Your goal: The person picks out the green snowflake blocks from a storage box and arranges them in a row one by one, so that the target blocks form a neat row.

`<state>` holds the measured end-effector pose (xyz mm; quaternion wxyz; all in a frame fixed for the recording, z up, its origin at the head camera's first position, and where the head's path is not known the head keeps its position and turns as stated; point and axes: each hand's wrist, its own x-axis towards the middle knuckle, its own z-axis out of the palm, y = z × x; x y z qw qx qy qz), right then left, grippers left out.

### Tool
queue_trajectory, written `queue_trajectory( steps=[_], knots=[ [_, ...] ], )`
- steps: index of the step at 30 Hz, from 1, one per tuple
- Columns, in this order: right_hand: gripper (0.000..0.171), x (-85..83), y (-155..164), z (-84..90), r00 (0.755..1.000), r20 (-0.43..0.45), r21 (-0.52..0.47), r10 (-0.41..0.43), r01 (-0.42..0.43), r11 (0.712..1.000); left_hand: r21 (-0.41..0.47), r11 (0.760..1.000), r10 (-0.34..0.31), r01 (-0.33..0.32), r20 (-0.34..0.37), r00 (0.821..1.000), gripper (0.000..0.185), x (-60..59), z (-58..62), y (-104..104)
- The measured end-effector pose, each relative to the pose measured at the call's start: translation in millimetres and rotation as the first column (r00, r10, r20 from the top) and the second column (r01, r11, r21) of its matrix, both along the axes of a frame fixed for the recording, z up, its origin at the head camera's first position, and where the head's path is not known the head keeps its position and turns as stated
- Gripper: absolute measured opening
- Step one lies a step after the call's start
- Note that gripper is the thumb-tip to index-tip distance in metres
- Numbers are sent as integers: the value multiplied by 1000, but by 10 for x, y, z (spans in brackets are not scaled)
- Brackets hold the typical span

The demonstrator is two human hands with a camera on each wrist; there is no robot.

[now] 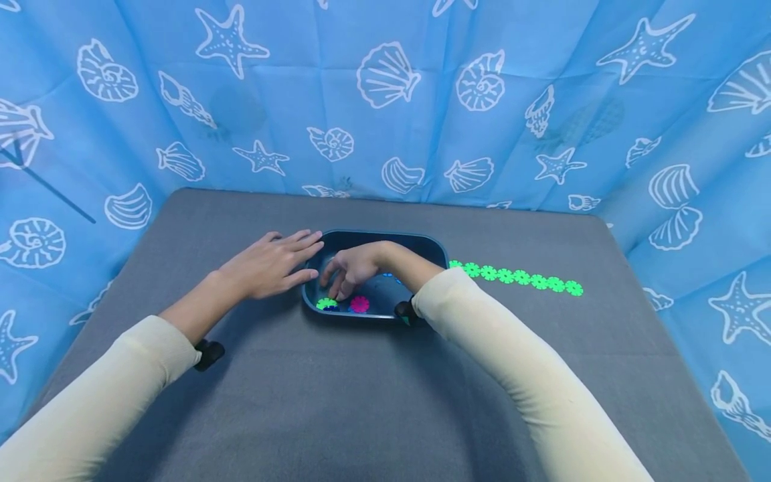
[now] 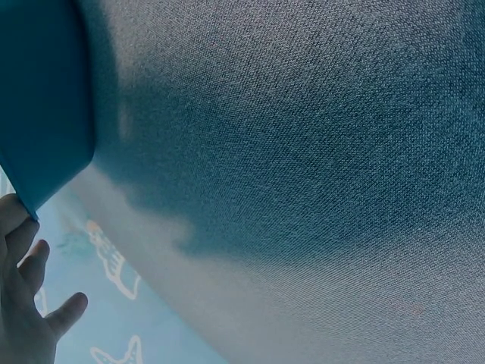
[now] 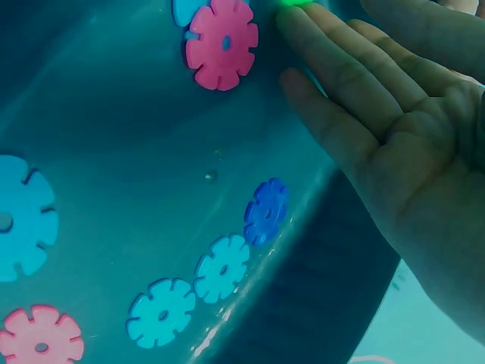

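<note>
My left hand (image 1: 272, 264) rests its fingertips on the left rim of a dark blue plastic tray (image 1: 385, 239); the left wrist view shows its spread fingers (image 2: 36, 265) at the tray's corner. Inside the tray, my right hand (image 1: 357, 266) reaches down to the near left corner. Its fingertips touch or nearly touch a green notched disc (image 1: 326, 304). Beside them lies a pink notched disc (image 3: 203, 54), partly over a blue one. In the right wrist view, light blue discs (image 3: 161, 312), a dark blue disc (image 3: 265, 216) and another pink disc (image 3: 21, 341) lie on the tray bottom.
Right of the tray, a straight row of several green notched discs (image 1: 505, 275) runs across the grey cloth-covered table (image 1: 337, 402). A blue curtain (image 1: 289, 100) with white shells and starfish hangs behind and at both sides.
</note>
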<state>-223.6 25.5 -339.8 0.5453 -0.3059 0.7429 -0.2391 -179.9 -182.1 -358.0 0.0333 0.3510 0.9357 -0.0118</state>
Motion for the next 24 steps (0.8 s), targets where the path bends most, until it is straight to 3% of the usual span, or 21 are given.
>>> queue_trajectory(
  steps=[24],
  knots=[
    [48, 116, -63, 10, 995, 3, 15, 103, -104, 995, -2, 1000, 16, -16, -3, 1000, 64, 10, -10, 12]
  ],
)
